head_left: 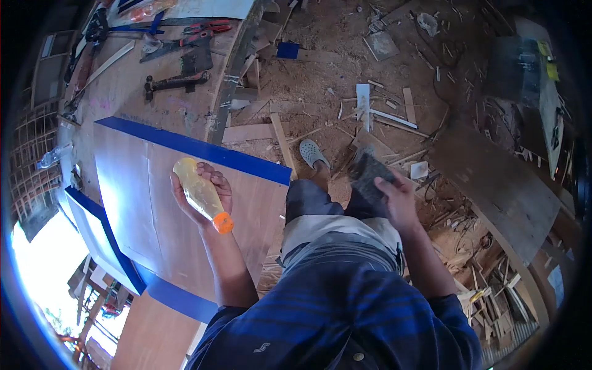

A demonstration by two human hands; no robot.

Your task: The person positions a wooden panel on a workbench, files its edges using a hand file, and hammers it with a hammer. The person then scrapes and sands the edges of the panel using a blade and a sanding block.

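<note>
My left hand (223, 185) is wrapped round a yellowish plastic bottle (200, 190) with an orange cap. The bottle is tilted, its cap toward me, above a wooden panel (246, 203) edged with a blue strip (203, 148). Over on the right, my right hand (401, 200) grips a dark grey, fuzzy-looking block or pad (370, 179) beside my leg. What exactly this pad is cannot be made out. It is held apart from the panel.
On the workbench (117, 92) lie a hammer (176, 83), red-handled pliers (209, 26) and other tools. Wood scraps and sawdust cover the floor (320, 74). A large brown board (493, 185) stands at the right. A clear bottle (54, 156) lies at far left.
</note>
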